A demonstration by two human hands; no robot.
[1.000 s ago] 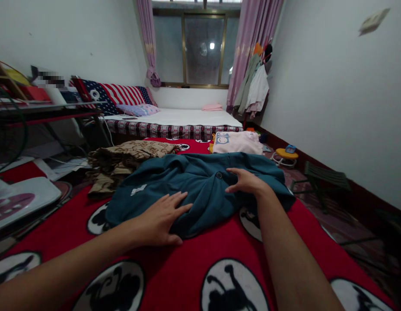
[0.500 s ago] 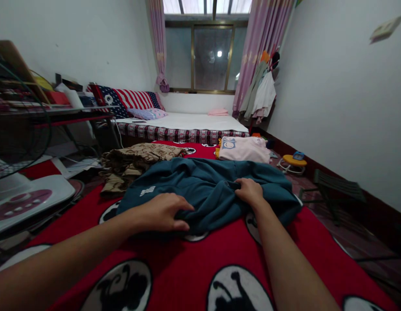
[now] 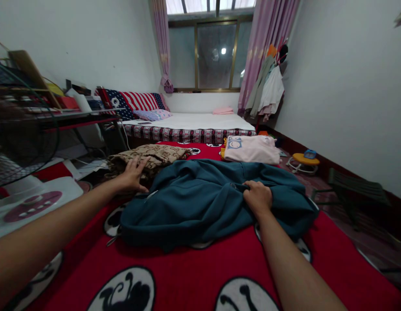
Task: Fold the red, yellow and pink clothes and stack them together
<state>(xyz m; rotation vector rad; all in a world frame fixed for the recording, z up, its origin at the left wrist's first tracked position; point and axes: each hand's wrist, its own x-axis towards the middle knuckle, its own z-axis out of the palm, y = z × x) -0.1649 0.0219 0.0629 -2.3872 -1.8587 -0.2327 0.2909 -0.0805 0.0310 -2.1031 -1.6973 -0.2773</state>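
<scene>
Bunching a fold of the teal jacket [image 3: 200, 198] in my right hand [image 3: 258, 197], I have that grip closed on the cloth near a dark button, fingers curled under so the fabric cannot slide away from me. The jacket lies spread and rumpled on the red blanket [image 3: 187, 272], stretching from my right grip leftward toward my other arm, its near hem draped just short of the black round prints.

My left hand [image 3: 133, 174] is flat and open, holding nothing, palm down on the brown patterned garment [image 3: 148, 156] that sits just beyond and to the left of the jacket. Its fingers are spread, and the pressure seems to keep that pile from shifting, though I cannot tell whether the thumb also touches the jacket's edge, since the cloth folds over there.

Beyond my right grip, a pink folded top [image 3: 250, 149] rests on the blanket, apart from the jacket. Farther off is the bed [image 3: 194, 125] under the window. Well to the left of my left hand stands a fan [image 3: 22, 138], and to the far right of my right grip a small stool [image 3: 356, 192] sits on the floor.
</scene>
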